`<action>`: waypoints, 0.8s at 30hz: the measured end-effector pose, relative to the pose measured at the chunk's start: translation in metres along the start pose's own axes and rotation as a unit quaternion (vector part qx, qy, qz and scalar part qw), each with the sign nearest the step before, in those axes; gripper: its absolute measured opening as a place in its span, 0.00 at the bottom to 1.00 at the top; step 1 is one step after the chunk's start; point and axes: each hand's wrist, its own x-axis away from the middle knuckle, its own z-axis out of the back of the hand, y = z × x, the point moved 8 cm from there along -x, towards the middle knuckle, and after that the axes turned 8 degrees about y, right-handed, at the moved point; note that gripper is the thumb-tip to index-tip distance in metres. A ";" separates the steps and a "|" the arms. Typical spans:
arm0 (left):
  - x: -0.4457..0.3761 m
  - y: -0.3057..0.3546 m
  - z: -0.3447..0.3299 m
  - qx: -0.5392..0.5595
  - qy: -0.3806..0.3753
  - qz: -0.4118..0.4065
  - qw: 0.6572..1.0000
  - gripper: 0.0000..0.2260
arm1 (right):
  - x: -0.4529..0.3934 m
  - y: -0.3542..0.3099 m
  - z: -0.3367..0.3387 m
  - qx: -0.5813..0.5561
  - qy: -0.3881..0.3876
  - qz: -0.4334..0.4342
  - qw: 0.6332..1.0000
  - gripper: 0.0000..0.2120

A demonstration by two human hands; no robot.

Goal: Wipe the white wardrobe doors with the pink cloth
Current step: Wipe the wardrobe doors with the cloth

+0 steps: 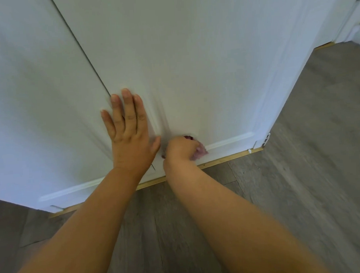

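Two white doors (192,53): left hand (129,130) flat, fingers spread; right hand (180,148) grips pink cloth (199,153) above grey floor (300,172).

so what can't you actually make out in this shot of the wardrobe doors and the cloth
- Pink cloth, head view: mostly hidden under the right hand and motion-blurred, so its size and folds are unclear.
- Right hand's fingers: curled out of sight around the cloth.
- White wardrobe doors: tops cut off by the upper edge; dirt or streaks too faint to tell.
- Left hand covers the seam's lower part.
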 end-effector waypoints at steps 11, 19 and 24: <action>-0.023 0.037 0.028 0.097 0.063 -0.026 0.993 0.42 | 0.099 -0.168 -0.006 0.108 -0.001 0.547 0.830 0.41; -0.029 0.048 0.010 0.023 -0.015 -0.026 0.999 0.50 | 0.053 -0.230 0.020 0.193 0.021 0.625 0.756 0.42; -0.030 0.048 0.002 -0.009 -0.041 -0.026 0.999 0.59 | -0.040 -0.174 0.058 0.303 0.012 0.480 0.823 0.43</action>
